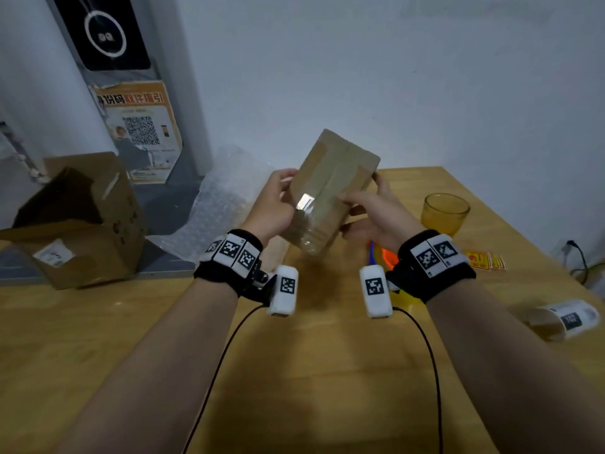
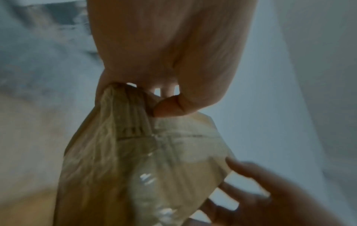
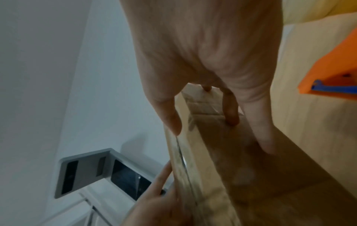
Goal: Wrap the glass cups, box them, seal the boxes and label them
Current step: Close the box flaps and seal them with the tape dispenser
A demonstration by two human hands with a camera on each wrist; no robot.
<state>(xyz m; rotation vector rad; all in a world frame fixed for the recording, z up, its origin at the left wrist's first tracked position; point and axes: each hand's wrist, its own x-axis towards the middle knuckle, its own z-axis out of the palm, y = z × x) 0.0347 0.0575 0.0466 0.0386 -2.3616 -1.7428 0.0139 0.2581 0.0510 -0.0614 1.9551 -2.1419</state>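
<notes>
Open carton: at your far left an open cardboard carton (image 1: 82, 221) sits on the table (image 1: 294, 371), flaps up; its inside is dark, so you cannot tell what it holds. A white label is stuck on its front.
Bubble wrap: a clear sheet of bubble wrap (image 1: 226, 198) lies just right of the carton, behind your left hand.
Left hand: your left hand (image 1: 273, 208) is raised above the table, fingers curled round the left edge of the small box; in the left wrist view the thumb (image 2: 170, 107) presses on a taped face.
Small box: the small box (image 1: 330, 191) is closed, taped with clear shiny tape along its seam, and held tilted in the air between both your hands, above the middle of the table. Its contents are hidden.
Right hand: your right hand (image 1: 373, 208) grips the box's right side, thumb on the upper face and fingers (image 3: 258, 130) spread along the face beneath.
Tape dispenser: an orange and blue tape dispenser (image 1: 381, 257) lies on the table below your right wrist.
Glass cup: an amber glass cup (image 1: 445, 213) stands upright and unwrapped to your right; whether anything is in it is unclear.
Stickers: red and yellow stickers (image 1: 484, 260) lie flat near the cup.
Label roll: a label roll (image 1: 569, 319) rests at the table's right edge.
</notes>
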